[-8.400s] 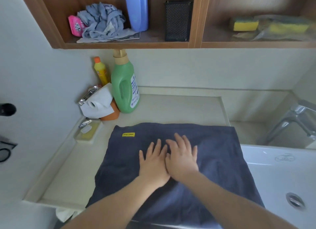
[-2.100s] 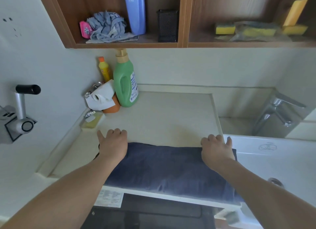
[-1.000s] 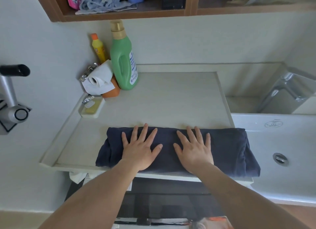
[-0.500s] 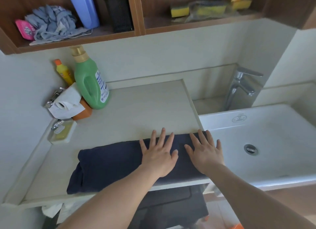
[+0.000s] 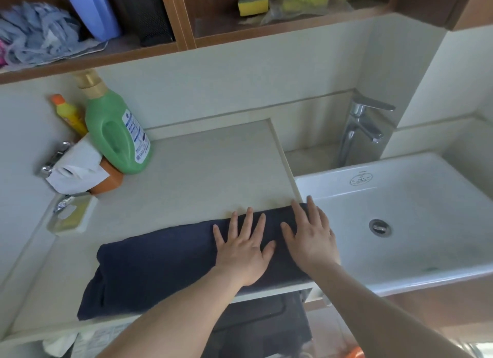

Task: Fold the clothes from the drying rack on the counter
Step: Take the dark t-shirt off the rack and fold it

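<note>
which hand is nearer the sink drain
Right. The right hand lies flat on the dark cloth's end beside the basin, just left of the drain; the left hand lies farther left.

The beige counter carries a folded navy cloth, green bottle, and perhaps soap.

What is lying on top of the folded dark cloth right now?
Both hands lie flat on the dark cloth: left hand and right hand, near its sink end. The cloth beneath them is hidden.

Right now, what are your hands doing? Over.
Left hand and right hand both flat, pressing the folded navy cloth. Cloth lies along the counter's front edge, its right end by the sink. Nothing in the way.
</note>
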The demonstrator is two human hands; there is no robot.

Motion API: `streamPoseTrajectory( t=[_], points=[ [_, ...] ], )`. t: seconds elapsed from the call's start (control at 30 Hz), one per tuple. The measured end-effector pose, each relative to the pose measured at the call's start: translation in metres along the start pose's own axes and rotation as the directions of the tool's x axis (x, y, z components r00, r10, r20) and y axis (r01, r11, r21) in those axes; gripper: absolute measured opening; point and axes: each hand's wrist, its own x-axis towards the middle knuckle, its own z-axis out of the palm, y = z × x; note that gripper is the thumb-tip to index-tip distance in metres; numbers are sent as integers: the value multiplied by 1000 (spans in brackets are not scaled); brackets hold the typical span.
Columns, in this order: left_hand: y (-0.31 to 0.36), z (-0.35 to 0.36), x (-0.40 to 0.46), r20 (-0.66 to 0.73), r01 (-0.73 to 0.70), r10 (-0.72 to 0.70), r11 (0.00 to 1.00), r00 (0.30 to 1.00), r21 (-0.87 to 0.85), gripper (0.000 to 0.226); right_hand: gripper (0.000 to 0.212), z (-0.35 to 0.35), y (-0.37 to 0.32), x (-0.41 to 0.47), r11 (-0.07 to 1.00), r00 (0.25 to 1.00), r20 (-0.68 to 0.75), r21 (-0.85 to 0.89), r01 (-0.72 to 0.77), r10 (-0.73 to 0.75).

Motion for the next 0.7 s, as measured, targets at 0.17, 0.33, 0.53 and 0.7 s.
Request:
streamPoseTrajectory(
  t=[0.17,0.33,0.53,0.7],
  points=[
    [-14,-26,-8,157,-83,83,997,984,-9,88,94,-18,9,1,919,903,264,111,-379,341],
    [-22,-16,-33,204,-137,132,991,970,10,86,64,-31,18,-5,894,883,293,152,-422,367],
    [-27,-7,-36,129,-146,143,989,981,10,87,37,-54,-4,-14,931,920,208,83,-355,332],
    [-35,1,-47,-150,-128,127,992,981,1,81,27,-79,-42,-22,936,946,201,195,-294,255]
  ],
)
